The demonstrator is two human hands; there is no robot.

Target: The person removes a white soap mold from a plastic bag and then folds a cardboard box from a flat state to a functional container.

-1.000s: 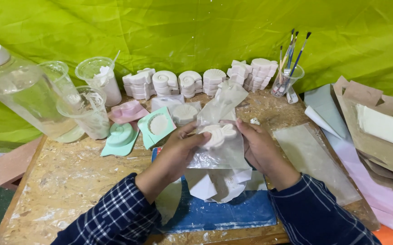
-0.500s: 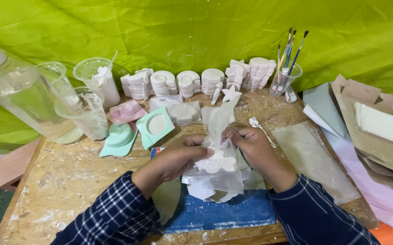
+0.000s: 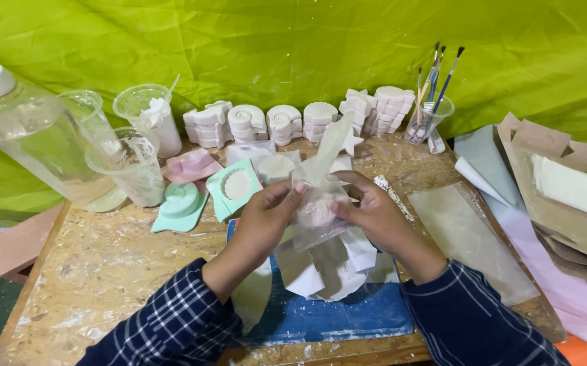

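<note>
My left hand and my right hand both grip a clear plastic bag that holds a white plaster cast. The bag's loose top stands upward between my thumbs. Both hands hover above a blue mat with several clear bags and white pieces lying on it. A row of white plaster shell and star casts stands at the back of the wooden table.
A large plastic bottle and clear cups stand at the left. Mint and pink moulds lie beside them. A cup of paintbrushes sits at the back right. Clear bags and brown paper lie at the right.
My hands lowered the bagged cast toward the mat, then raised it again and closed the bag tighter around the cast. The bag's top now stands upright.
</note>
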